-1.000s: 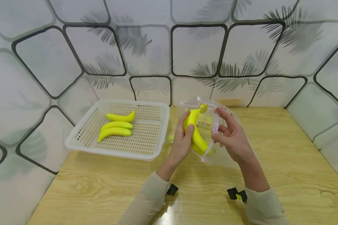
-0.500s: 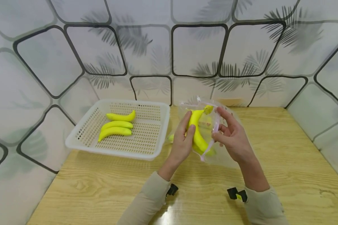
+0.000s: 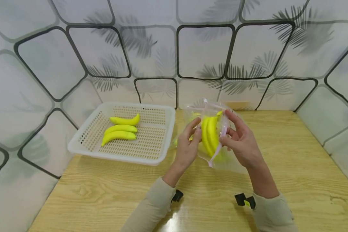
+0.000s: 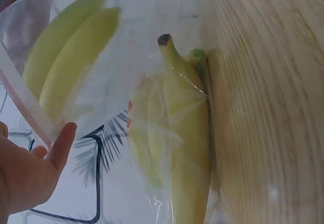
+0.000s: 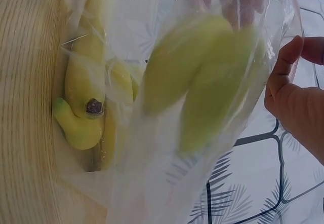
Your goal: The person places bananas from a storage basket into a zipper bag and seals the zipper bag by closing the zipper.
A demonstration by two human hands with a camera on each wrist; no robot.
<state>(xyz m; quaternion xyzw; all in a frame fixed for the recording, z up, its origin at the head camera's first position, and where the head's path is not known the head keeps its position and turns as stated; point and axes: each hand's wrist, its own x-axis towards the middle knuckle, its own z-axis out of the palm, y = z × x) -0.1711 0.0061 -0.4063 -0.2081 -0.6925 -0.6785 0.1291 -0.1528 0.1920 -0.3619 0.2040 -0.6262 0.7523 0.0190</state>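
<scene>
Two joined yellow bananas (image 3: 210, 133) are inside a clear plastic bag (image 3: 235, 162) with a pink zip edge, tilted at its mouth. My left hand (image 3: 187, 145) is at the bag's mouth, just left of the bananas, with thumb and fingers apart. In the left wrist view its thumb (image 4: 62, 145) lies by the pink edge, apart from the bananas. My right hand (image 3: 242, 145) pinches the bag's pink zip edge on the right and holds the mouth apart. More bananas (image 4: 187, 133) lie lower in the bag, near the table, seen through the plastic.
On the left stands a white perforated basket (image 3: 159, 154) with a single banana (image 3: 124, 120) and a joined pair (image 3: 120, 133) in it. Both are on a wooden table (image 3: 104, 193) against a patterned wall covering (image 3: 204, 51). A light wooden block (image 3: 237, 105) sits at the back edge.
The pair of bananas has moved right and into the bag, out of my left hand's grip. My left hand's fingers have loosened. My right hand keeps its pinch on the bag edge.
</scene>
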